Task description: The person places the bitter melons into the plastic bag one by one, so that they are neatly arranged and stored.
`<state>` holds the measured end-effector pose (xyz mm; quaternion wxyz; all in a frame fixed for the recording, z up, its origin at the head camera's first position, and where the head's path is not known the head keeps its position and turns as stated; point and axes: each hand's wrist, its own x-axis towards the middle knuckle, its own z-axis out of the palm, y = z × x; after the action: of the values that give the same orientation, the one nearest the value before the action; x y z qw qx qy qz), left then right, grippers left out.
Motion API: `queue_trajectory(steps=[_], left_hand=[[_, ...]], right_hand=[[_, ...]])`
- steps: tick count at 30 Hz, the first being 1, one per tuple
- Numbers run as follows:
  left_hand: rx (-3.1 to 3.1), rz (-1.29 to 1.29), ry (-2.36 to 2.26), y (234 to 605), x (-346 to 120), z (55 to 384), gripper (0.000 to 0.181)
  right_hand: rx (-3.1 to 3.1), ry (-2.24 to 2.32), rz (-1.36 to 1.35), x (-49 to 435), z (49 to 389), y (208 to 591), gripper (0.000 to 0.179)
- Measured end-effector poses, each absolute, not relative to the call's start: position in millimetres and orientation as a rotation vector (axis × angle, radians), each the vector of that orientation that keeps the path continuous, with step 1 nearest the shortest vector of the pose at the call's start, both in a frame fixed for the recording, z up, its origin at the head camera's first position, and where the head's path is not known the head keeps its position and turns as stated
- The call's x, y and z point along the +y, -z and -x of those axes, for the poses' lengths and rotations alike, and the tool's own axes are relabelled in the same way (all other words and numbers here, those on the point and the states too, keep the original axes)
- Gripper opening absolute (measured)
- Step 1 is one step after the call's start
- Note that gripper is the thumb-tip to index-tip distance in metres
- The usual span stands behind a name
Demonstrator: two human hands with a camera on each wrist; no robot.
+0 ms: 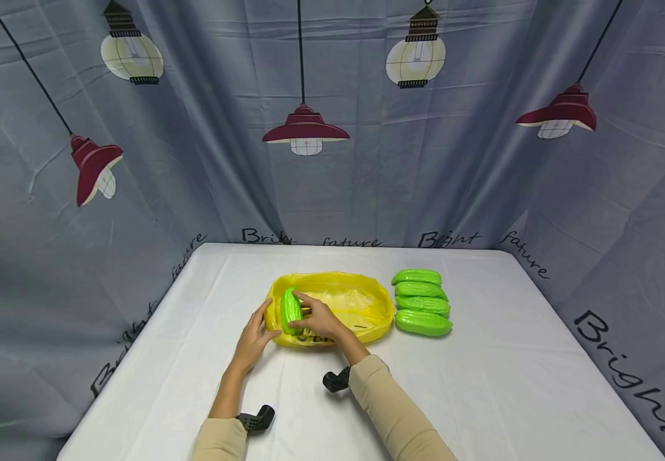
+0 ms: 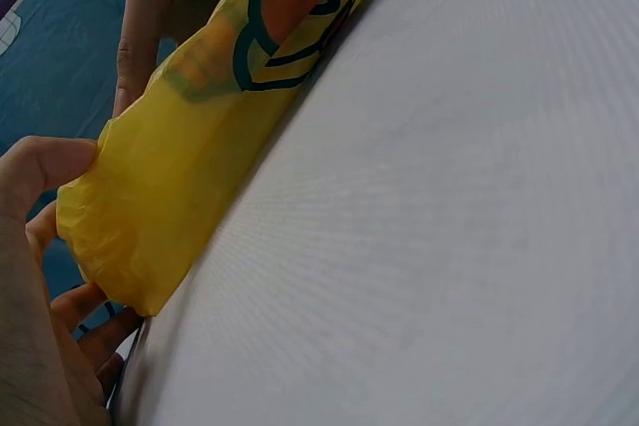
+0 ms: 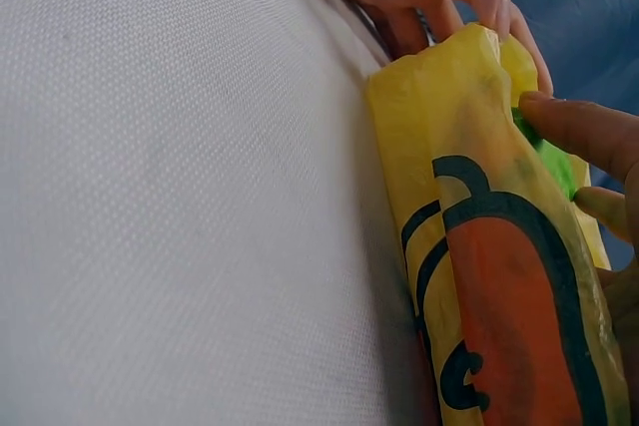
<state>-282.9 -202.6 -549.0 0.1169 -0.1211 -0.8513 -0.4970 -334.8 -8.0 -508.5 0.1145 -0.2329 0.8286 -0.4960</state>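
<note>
A yellow plastic bag (image 1: 361,301) lies spread with its mouth up on the white table; an orange cartoon print (image 3: 509,306) shows on its front side. My left hand (image 1: 250,344) grips the bag's left end, thumb in front and fingers behind. Inside that end, a bright green, ridged, cucumber-like vegetable (image 1: 290,310) points away from me. My right hand (image 1: 322,319) reaches over the front rim and holds this vegetable between thumb and fingers. In the right wrist view, only a bit of the green vegetable (image 3: 554,165) shows past the bag's rim.
Several matching green vegetables (image 1: 422,306) lie in a stacked row on the table, just right of the bag. The white tabletop (image 1: 516,371) ends at a patterned grey-blue curtain (image 1: 344,192) behind and on both sides.
</note>
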Motion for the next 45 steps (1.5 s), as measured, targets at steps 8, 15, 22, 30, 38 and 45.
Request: queue_trajectory(steps=[8,15,22,30,38,45], left_hand=[[-2.506,0.329,1.467,550.2,-202.7,283.4,0.069],[-2.510,0.329,1.467,551.4,-202.7,283.2,0.069],[-2.510,0.341,1.458,552.3,-203.5,282.2,0.069],[-2.524,0.329,1.446,550.6,-203.8,282.5,0.070],[-2.523,0.339,1.440,550.8,-202.9,282.7,0.069],[-2.510,0.347,1.447,551.3,-204.4,283.9,0.068]], right_hand=[[2.428,1.417,0.697,-8.4,332.2,506.9,0.079],[2.393,1.418,0.701,-9.1,333.0,511.7,0.078],[2.367,1.416,0.700,-10.7,333.7,514.6,0.077],[2.345,1.414,0.689,-13.0,333.9,513.8,0.075],[2.346,1.386,0.724,-14.1,336.7,515.1,0.075],[2.340,1.380,0.782,-16.7,335.6,511.4,0.075]])
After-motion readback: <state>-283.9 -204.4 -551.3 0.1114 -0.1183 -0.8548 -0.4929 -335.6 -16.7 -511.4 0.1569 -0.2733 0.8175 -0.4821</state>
